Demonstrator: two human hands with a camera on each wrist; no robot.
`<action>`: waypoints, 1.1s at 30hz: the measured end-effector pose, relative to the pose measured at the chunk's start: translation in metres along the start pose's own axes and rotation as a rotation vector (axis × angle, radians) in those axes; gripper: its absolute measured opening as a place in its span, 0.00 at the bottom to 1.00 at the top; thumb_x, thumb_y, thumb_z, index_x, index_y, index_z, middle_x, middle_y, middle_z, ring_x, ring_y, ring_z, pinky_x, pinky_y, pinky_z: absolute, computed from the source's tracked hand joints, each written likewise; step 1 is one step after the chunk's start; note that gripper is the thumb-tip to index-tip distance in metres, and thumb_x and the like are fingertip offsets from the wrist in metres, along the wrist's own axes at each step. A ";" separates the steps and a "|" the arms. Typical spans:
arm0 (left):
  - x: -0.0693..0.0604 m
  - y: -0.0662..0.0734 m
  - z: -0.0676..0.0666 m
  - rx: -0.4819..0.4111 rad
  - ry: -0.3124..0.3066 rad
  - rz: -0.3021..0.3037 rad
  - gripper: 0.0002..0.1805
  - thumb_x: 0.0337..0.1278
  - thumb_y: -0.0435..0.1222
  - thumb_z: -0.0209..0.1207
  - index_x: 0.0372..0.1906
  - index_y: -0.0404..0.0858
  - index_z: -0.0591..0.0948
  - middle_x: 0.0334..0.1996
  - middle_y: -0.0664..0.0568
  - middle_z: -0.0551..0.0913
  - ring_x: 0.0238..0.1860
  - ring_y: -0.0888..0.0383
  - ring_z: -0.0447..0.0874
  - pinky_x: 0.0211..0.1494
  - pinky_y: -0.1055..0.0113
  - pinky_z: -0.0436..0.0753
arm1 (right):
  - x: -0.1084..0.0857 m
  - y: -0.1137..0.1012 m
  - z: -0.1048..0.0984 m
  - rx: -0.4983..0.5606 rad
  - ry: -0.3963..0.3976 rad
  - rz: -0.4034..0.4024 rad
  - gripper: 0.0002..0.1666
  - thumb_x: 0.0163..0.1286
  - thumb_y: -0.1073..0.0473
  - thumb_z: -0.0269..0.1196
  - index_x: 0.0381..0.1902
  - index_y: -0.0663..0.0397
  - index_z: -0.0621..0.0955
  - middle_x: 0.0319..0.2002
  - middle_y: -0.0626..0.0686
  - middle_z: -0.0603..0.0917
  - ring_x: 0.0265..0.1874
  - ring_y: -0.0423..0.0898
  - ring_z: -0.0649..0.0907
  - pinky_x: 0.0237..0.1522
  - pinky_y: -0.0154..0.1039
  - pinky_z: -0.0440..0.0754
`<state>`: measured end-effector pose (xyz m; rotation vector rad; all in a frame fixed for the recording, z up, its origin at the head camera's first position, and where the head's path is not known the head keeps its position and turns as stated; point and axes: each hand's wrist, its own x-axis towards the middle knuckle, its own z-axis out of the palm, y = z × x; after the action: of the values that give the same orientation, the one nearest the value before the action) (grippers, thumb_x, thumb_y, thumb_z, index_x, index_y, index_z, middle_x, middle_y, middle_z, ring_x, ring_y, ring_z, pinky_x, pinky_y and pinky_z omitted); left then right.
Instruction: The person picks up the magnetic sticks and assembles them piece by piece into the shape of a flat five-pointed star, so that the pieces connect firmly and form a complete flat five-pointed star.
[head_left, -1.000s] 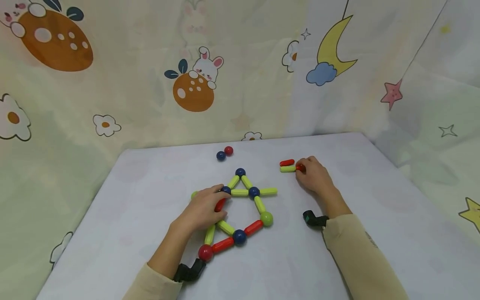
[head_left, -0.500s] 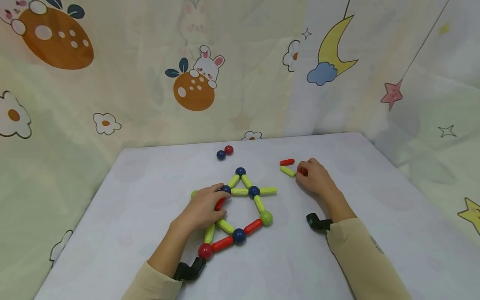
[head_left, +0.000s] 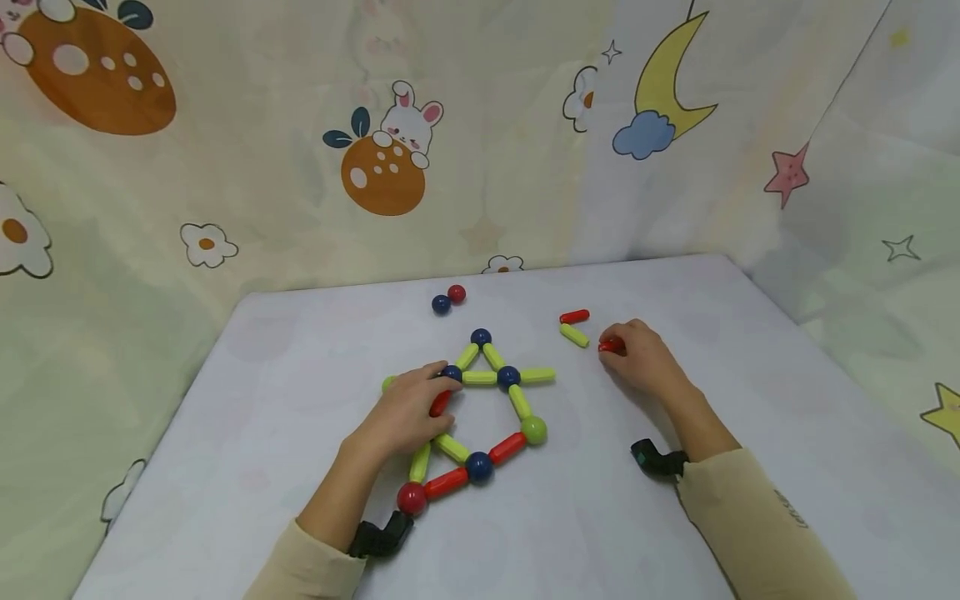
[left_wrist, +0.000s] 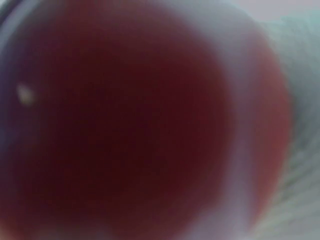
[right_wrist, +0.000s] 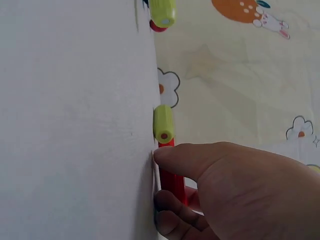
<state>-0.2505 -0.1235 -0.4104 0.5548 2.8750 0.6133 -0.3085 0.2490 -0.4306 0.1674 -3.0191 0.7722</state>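
Observation:
A flat frame of magnetic sticks and balls lies on the table, with green sticks [head_left: 480,378], red sticks [head_left: 447,483] and blue balls [head_left: 479,467]. My left hand [head_left: 405,412] grips its left side, fingertips at a blue ball and thumb lower down, around a red stick [head_left: 440,403]. The palm hides part of the frame. A red ball [left_wrist: 125,125] fills the left wrist view, blurred. Right of the frame, my right hand [head_left: 637,357] pinches a red magnetic stick [right_wrist: 172,180] between thumb and fingers, low over the table.
A loose red stick [head_left: 575,317] and green stick [head_left: 574,336] lie just left of my right hand. Farther back sit a loose blue ball [head_left: 441,305] and red ball [head_left: 457,293]. A printed cloth [head_left: 510,167] hangs behind the white table [head_left: 322,333].
My right hand has drawn the red stick right and slightly toward me, away from the loose green stick, which has swung to a slant. My left hand stays on the frame.

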 end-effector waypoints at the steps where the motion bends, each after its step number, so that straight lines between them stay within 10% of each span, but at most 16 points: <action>1: 0.000 0.000 0.000 0.000 0.001 0.000 0.24 0.62 0.41 0.69 0.64 0.49 0.83 0.78 0.46 0.67 0.77 0.41 0.65 0.75 0.39 0.68 | -0.002 -0.002 0.000 -0.001 -0.003 -0.013 0.18 0.72 0.60 0.65 0.56 0.62 0.82 0.52 0.65 0.78 0.52 0.61 0.79 0.57 0.59 0.81; 22: -0.001 0.000 -0.003 0.003 -0.001 0.001 0.24 0.63 0.40 0.68 0.64 0.49 0.83 0.78 0.46 0.67 0.77 0.40 0.64 0.76 0.39 0.66 | -0.049 -0.069 0.013 -0.027 -0.211 -0.328 0.14 0.67 0.62 0.71 0.50 0.51 0.88 0.46 0.50 0.84 0.41 0.43 0.81 0.43 0.36 0.84; 33: 0.000 -0.001 -0.001 0.004 -0.007 0.002 0.24 0.62 0.41 0.69 0.64 0.49 0.83 0.77 0.45 0.67 0.77 0.40 0.64 0.75 0.38 0.66 | -0.057 -0.076 0.017 0.011 -0.302 -0.342 0.13 0.66 0.60 0.73 0.49 0.45 0.88 0.44 0.44 0.82 0.40 0.40 0.80 0.43 0.31 0.82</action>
<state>-0.2511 -0.1248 -0.4099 0.5600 2.8702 0.6044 -0.2433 0.1803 -0.4121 0.8462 -3.1202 0.7900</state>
